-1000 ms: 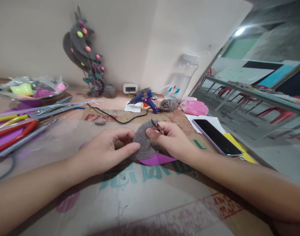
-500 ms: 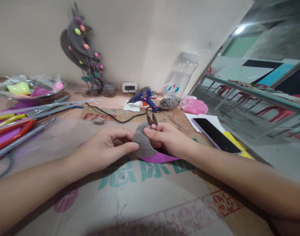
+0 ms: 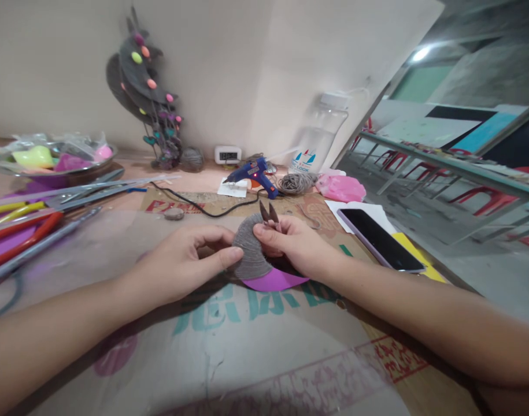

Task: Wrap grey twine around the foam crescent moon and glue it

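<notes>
- Left hand (image 3: 188,260) pinched the yarn-wrapped crescent (image 3: 250,249) by its outer rim.
- Right hand (image 3: 301,245) grasped the crescent and small scissors (image 3: 265,215).
- The crescent was over the cardboard (image 3: 405,359), near its far edge.

Pinkish table (image 3: 198,180) — on it cardboard sheet (image 3: 268,346), metal bowl (image 3: 85,170), clock (image 3: 228,155), bottle (image 3: 316,137).

Cannot see most of the scissors (image 3: 265,212) below the blades, hidden by the right hand (image 3: 290,240), nor the fingertips of the left hand (image 3: 203,254) behind the grey yarn piece (image 3: 249,254); cannot read the blurred clock (image 3: 228,155), nor follow the forearms (image 3: 73,326) past the edges
</notes>
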`<state>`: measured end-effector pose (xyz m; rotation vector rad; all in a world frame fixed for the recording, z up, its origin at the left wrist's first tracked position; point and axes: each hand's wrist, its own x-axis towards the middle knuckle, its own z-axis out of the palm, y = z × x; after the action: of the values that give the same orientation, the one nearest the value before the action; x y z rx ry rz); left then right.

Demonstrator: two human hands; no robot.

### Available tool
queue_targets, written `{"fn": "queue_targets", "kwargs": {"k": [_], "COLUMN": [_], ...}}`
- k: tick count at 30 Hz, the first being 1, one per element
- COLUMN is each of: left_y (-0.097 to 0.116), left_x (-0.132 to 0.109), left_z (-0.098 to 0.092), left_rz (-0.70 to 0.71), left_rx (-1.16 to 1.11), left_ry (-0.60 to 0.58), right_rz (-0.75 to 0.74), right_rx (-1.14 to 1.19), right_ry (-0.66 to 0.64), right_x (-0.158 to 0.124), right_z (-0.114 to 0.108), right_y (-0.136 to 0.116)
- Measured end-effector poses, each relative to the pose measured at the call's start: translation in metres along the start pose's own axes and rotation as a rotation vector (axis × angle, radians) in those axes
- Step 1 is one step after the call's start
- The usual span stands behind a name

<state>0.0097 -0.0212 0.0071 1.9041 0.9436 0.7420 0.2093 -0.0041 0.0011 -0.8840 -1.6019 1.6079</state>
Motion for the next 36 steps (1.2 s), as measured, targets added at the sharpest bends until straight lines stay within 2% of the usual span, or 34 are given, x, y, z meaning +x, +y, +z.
{"fn": "queue_targets", "kwargs": {"k": [5,9,12,15,20,26,29,34,36], "left_y": [-0.004,-0.011,-0.012,-0.007,0.000,-0.002,-0.001,0.004,0.005], "left_x": [0.002,0.003,0.002,0.001,0.000,0.000,-0.001,-0.002,-0.003], "left_z": [0.002,0.004,0.004,0.004,0.002,0.003,0.003,0.000,-0.001], "left_rz": [0.007,0.096,0.151,0.134,-0.019,0.038,-0.001,-0.049,-0.038], "left_rx": [-0.043,-0.091,-0.071,-0.033,-0.092,-0.092,-0.092,-0.029,-0.007], "left_ry": [0.014,0.195,0.229,0.193,0.130,0.072,0.096,0.228,0.263], "right_rz": [-0.012,-0.029,-0.029,-0.005,0.014,0.002,-0.124,-0.500,-0.592], "right_rx": [-0.017,-0.030,-0.038,-0.060,-0.100,-0.221,-0.324,-0.571,-0.747], "right_ry": [0.015,-0.021,-0.024,0.006,0.044,0.097,0.137,0.366,0.371], "right_x": [-0.001,0.000,0.000,0.000,0.000,0.000,-0.002,-0.009,-0.013], "right_z": [0.000,-0.003,-0.003,-0.002,-0.003,-0.005,-0.007,-0.012,-0.011], "right_y": [0.000,0.001,0.001,0.001,0.000,0.001,-0.004,-0.017,-0.022]}}
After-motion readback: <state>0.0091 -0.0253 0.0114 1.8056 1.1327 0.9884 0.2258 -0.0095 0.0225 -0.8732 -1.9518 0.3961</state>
